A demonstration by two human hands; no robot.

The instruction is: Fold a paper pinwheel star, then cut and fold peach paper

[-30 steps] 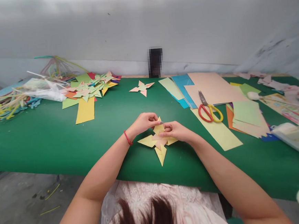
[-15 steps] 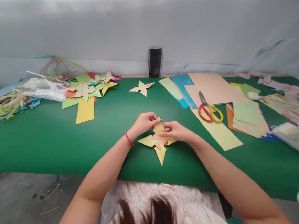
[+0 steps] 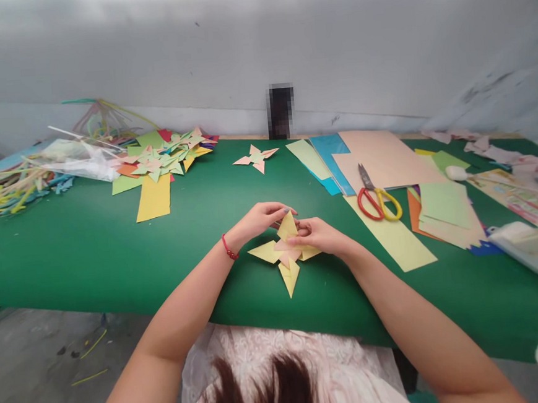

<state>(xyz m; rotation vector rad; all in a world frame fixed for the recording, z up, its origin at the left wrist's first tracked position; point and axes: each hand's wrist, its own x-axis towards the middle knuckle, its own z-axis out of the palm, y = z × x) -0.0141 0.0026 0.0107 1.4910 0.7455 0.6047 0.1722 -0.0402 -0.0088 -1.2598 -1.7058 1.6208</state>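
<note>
A four-pointed folded paper star, yellow with a pinkish centre, lies near the table's front edge. My right hand grips it at the upper right of the centre, thumb on top, partly covering the right point. At the far point is my left hand, its thumb beside the tip and its fingers reaching behind the paper; their exact contact is partly hidden. A finished-looking pink and pale green paper star rests farther back on the green table.
Red-and-yellow-handled scissors lie on paper sheets at the right. Several paper stars and a yellow paper strip are at back left, beside coloured strips. A white tray stands far right.
My left fingers have straightened and slid behind the far point, which now shows more fully. The right hand keeps its hold on the star, almost unmoved.
</note>
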